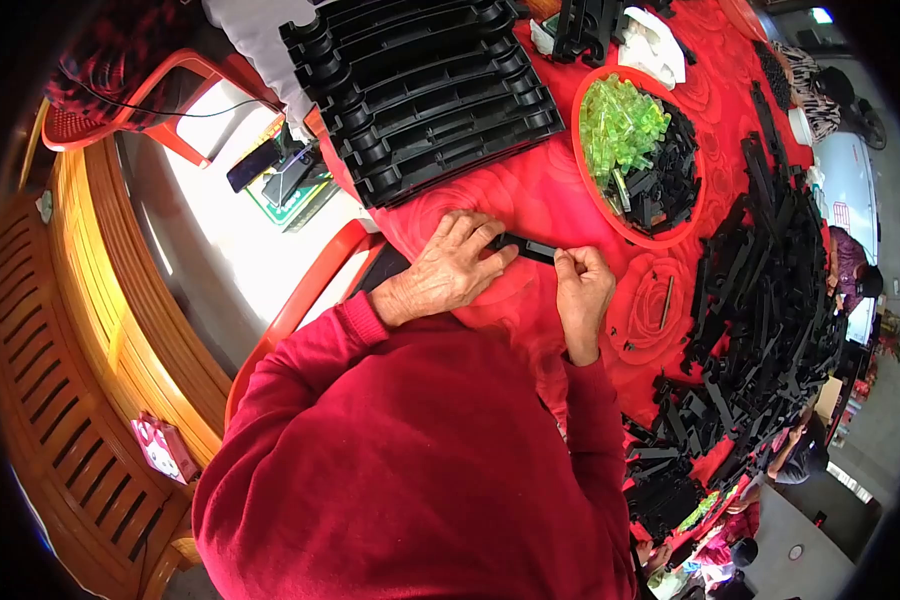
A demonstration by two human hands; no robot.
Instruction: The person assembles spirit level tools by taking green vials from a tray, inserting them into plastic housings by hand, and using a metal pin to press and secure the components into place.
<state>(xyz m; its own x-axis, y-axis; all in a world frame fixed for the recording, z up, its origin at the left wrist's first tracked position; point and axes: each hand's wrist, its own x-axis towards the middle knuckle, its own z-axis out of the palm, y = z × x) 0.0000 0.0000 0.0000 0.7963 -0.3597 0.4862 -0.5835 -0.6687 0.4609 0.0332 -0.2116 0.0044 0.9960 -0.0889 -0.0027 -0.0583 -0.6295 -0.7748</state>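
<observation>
A slim black plastic strip (536,251) lies between my two hands, just above the red cloth. The fingers of my left hand (448,262) curl over its left end and hide that part. At its other end, my right hand (584,292) pinches the strip between thumb and fingers. Beyond my hands stands a stack of long ribbed black plastic racks (430,100). To the right of them, an orange-red basin (578,140) holds clear yellow-green plastic pieces (620,125) and small black parts (665,185).
A big heap of loose black plastic parts (760,300) covers the right side of the red tablecloth (530,320). A thin rod (667,303) lies near my right hand. White crumpled packaging (653,47) sits at the back. A wooden bench (80,400) is at left; other people are at far right.
</observation>
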